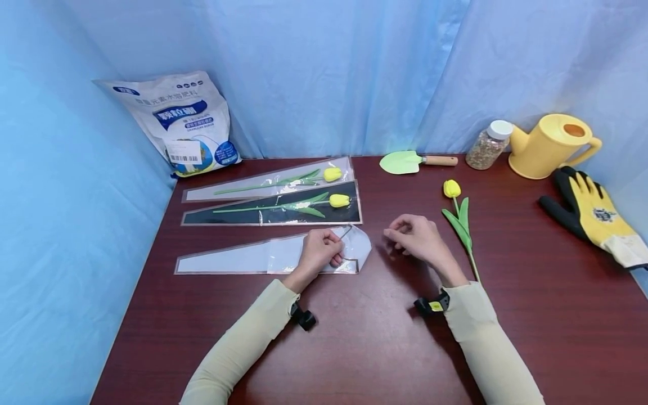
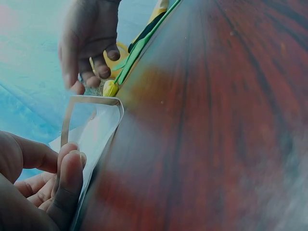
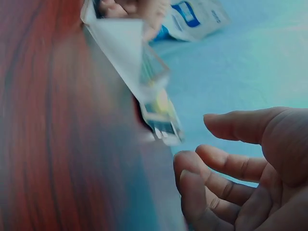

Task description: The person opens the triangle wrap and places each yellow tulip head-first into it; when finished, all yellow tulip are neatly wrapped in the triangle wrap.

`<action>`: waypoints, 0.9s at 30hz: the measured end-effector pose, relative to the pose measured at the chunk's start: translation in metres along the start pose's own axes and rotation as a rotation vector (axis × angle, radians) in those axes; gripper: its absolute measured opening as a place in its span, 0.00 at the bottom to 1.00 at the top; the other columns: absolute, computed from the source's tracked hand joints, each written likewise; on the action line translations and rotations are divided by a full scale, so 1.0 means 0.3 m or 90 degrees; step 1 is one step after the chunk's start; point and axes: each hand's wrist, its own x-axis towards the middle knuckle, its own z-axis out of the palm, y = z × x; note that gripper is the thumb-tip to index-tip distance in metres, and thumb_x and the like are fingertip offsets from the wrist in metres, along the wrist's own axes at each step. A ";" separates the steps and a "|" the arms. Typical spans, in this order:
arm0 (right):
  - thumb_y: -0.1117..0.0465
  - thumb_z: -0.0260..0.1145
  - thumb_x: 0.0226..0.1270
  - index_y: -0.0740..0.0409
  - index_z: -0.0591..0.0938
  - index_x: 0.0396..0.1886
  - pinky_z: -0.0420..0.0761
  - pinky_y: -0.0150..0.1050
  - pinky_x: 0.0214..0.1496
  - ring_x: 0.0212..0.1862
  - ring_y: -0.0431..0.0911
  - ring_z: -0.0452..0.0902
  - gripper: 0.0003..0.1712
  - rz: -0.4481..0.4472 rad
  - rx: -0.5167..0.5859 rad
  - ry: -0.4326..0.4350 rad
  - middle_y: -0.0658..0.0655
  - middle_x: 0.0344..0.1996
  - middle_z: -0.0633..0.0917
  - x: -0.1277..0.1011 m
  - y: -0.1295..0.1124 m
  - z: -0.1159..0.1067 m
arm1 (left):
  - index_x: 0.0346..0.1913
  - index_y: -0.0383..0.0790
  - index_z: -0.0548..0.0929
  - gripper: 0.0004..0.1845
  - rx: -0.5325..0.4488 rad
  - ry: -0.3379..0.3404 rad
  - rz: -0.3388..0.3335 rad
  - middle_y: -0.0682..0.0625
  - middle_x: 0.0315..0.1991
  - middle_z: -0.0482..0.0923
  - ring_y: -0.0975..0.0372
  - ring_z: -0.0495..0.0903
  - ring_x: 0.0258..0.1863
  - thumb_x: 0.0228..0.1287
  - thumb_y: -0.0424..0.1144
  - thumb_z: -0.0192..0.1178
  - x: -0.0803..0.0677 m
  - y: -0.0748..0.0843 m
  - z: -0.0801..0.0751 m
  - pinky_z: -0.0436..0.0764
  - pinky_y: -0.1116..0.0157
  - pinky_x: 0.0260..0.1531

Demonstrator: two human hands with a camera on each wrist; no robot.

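A long tapered white flower sleeve (image 1: 228,263) with a bordered clear front lies nearest me on the table. My left hand (image 1: 320,247) pinches the front layer at its wide end between thumb and fingers, and the sleeve's mouth (image 2: 96,125) gapes there. My right hand (image 1: 419,239) hovers just right of that mouth, holding nothing; its thumb and fingers (image 3: 228,156) stand apart, loosely bent. Beyond it lies a loose yellow tulip (image 1: 459,222), its lower stem hidden behind my right forearm.
Behind lie a black sleeve (image 1: 243,217) and another white sleeve (image 1: 202,194), each with a tulip. A fertilizer bag (image 1: 177,124) stands back left. Along the back right are a green trowel (image 1: 401,162), a jar (image 1: 487,147), a yellow watering can (image 1: 544,147) and a work glove (image 1: 599,214).
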 end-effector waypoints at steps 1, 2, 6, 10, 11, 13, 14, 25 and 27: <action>0.52 0.67 0.69 0.60 0.83 0.45 0.86 0.38 0.30 0.30 0.48 0.87 0.16 -0.002 -0.005 0.007 0.64 0.37 0.89 -0.007 0.011 -0.019 | 0.30 0.27 0.81 0.04 0.000 0.000 -0.001 0.55 0.12 0.76 0.68 0.75 0.09 0.59 0.25 0.58 0.000 0.000 0.001 0.77 0.73 0.13; 0.52 0.67 0.69 0.61 0.83 0.46 0.86 0.37 0.31 0.31 0.49 0.87 0.17 -0.005 -0.008 0.015 0.65 0.39 0.89 -0.015 0.021 -0.038 | 0.30 0.27 0.81 0.04 -0.001 0.001 -0.001 0.55 0.12 0.76 0.68 0.75 0.09 0.59 0.25 0.58 -0.001 0.000 0.001 0.77 0.73 0.13; 0.51 0.66 0.70 0.63 0.81 0.49 0.86 0.34 0.32 0.33 0.48 0.87 0.20 -0.005 -0.014 0.044 0.67 0.42 0.88 -0.050 0.065 -0.115 | 0.30 0.27 0.81 0.04 0.002 0.005 0.000 0.54 0.12 0.76 0.68 0.75 0.10 0.59 0.25 0.58 -0.003 0.001 0.003 0.78 0.72 0.13; 0.48 0.66 0.70 0.63 0.81 0.50 0.86 0.34 0.31 0.30 0.42 0.87 0.23 0.008 -0.032 0.088 0.67 0.39 0.89 -0.088 0.102 -0.181 | 0.30 0.27 0.81 0.04 0.002 0.006 -0.002 0.54 0.12 0.76 0.68 0.75 0.09 0.59 0.25 0.57 -0.003 0.001 0.002 0.78 0.72 0.13; 0.47 0.66 0.70 0.63 0.82 0.50 0.86 0.35 0.31 0.30 0.41 0.87 0.23 0.012 -0.037 0.101 0.66 0.37 0.89 -0.097 0.113 -0.196 | 0.30 0.27 0.81 0.04 0.003 0.006 -0.002 0.54 0.12 0.76 0.68 0.75 0.09 0.59 0.25 0.57 -0.004 0.001 0.002 0.77 0.72 0.13; 0.47 0.66 0.69 0.62 0.82 0.50 0.86 0.34 0.30 0.29 0.38 0.86 0.23 0.019 -0.047 0.121 0.65 0.35 0.90 -0.116 0.134 -0.223 | 0.30 0.27 0.81 0.04 -0.001 0.006 -0.003 0.54 0.12 0.76 0.68 0.75 0.09 0.59 0.25 0.57 -0.004 0.001 0.001 0.78 0.72 0.13; 0.46 0.66 0.69 0.62 0.82 0.50 0.85 0.34 0.30 0.28 0.37 0.86 0.23 0.023 -0.049 0.130 0.63 0.34 0.90 -0.124 0.146 -0.235 | 0.30 0.27 0.81 0.04 -0.001 0.005 -0.001 0.54 0.12 0.77 0.68 0.75 0.09 0.59 0.25 0.57 -0.004 0.001 0.001 0.78 0.72 0.13; 0.45 0.65 0.69 0.65 0.79 0.55 0.84 0.31 0.28 0.26 0.32 0.84 0.28 0.073 -0.070 0.162 0.53 0.35 0.89 -0.193 0.285 -0.325 | 0.31 0.26 0.81 0.04 0.000 0.003 0.004 0.55 0.12 0.77 0.68 0.75 0.10 0.59 0.25 0.58 0.003 -0.002 0.001 0.78 0.72 0.13; 0.44 0.65 0.69 0.67 0.76 0.58 0.85 0.33 0.29 0.26 0.33 0.84 0.32 0.090 -0.062 0.144 0.61 0.40 0.88 -0.203 0.307 -0.326 | 0.31 0.27 0.81 0.04 0.003 0.003 0.002 0.54 0.13 0.77 0.68 0.75 0.10 0.60 0.25 0.58 0.003 -0.003 0.001 0.78 0.72 0.13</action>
